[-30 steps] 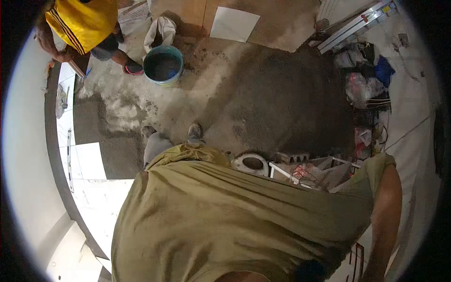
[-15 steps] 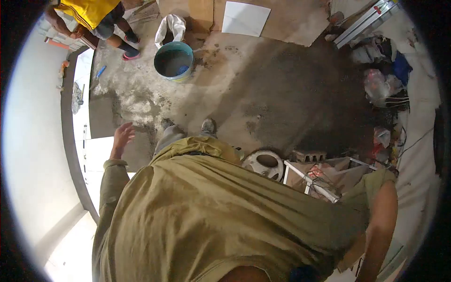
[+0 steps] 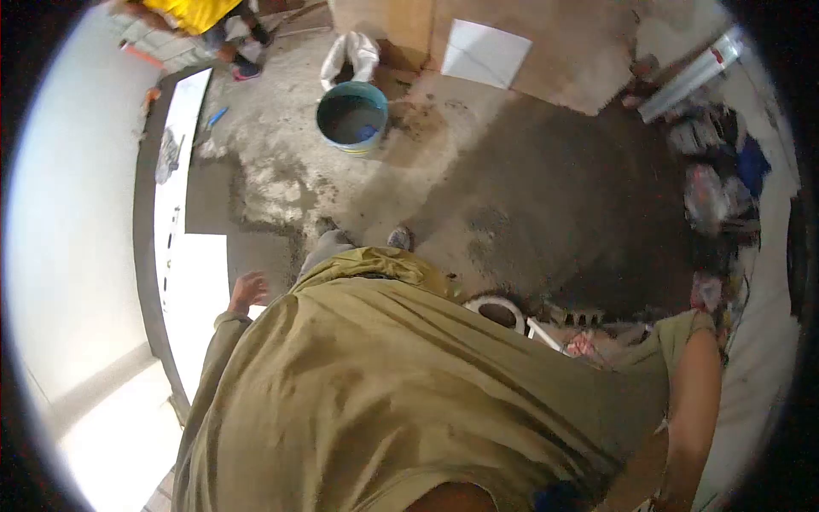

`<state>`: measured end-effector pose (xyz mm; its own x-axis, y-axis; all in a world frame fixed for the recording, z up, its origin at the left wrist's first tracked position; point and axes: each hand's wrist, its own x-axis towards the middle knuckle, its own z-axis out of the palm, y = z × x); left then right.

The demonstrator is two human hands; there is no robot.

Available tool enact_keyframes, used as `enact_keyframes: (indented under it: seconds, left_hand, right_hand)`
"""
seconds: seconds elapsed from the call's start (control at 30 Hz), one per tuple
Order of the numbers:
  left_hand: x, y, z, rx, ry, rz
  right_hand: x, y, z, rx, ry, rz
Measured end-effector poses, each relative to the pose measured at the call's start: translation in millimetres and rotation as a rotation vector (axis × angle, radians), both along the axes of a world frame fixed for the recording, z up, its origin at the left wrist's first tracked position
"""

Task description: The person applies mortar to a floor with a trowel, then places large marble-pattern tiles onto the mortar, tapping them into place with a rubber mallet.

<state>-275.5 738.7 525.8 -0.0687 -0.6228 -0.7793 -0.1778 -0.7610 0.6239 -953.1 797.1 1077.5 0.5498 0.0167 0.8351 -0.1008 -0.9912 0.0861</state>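
My left hand (image 3: 249, 292) hangs at my side, over the wet grey mortar patch (image 3: 269, 253) and near the edge of a white tile (image 3: 205, 264). Its fingers look loosely stretched, with nothing seen in them; the hand is slightly blurred. My bare right forearm (image 3: 693, 418) runs down along the right side to the lower edge. The right hand itself is not visible. My olive shirt (image 3: 367, 384) fills the lower middle and hides what lies beneath.
A teal bucket (image 3: 351, 149) stands ahead beside a white sack (image 3: 363, 53). Another person in a yellow top (image 3: 192, 13) is at upper left. A blue-handled tool (image 3: 217, 117) lies near the tile strip. Cardboard (image 3: 554, 51), bags (image 3: 706, 200) and a hollow block (image 3: 580, 316) line the right and back.
My view has shifted, so the bucket and floor appear farther right and slightly lower. My left hand appears lower in view. The other person shows less at the upper edge.
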Motion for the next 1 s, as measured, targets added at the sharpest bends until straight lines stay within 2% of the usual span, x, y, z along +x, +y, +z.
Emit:
enact_keyframes:
  seconds: [0.03, 0.1, 0.2, 0.33, 0.47, 0.53, 0.57, 0.63, 0.7, 0.73, 0.83, 0.87, 1.0]
  left_hand:
    - [-5, 4, 7, -0.011, -0.008, 0.032]
    - [-32, 3, 32, 0.068, -0.227, 0.05]
    - [-41, 5, 22, 0.043, -0.241, 0.101]
    - [-67, 14, 46, -0.034, -0.139, 0.125]
    - [-65, 24, 30, 0.015, -0.237, 0.111]
    - [-48, 34, 11, -0.02, 0.009, 0.136]
    - [-46, 41, 6, -0.003, 0.018, 0.109]
    - [-55, 49, 25, -0.023, -0.039, 0.148]
    - [-64, 55, 38, -0.011, 0.03, 0.178]
    - [-58, 50, 27, 0.122, -0.104, 0.148]
    - [-60, 53, 32, 0.142, -0.136, 0.144]
    - [-44, 53, 12, 0.121, -0.1, 0.083]
    - [-49, 28, 5, 0.124, -0.129, -0.034]
  right_hand:
    - [1, -4, 0, -0.016, -0.006, 0.017]
    - [3, -14, 1, -0.033, -0.017, 0.06]
    - [4, -26, -1, -0.063, -0.027, 0.119]
    - [8, -33, 6, -0.113, -0.036, 0.173]
    - [13, -35, 10, -0.135, -0.034, 0.197]
    - [14, -31, 8, -0.136, -0.026, 0.181]
    - [14, -30, 10, -0.133, -0.027, 0.171]
    - [15, -30, 5, -0.114, -0.015, 0.145]
    - [16, -31, 6, -0.093, 0.005, 0.112]
    - [17, -30, 4, -0.085, 0.009, 0.101]
    - [19, -29, -1, -0.083, 0.0, 0.072]
    - [19, -29, -1, -0.088, 0.0, 0.068]
    - [22, -28, -1, -0.081, -0.001, 0.043]
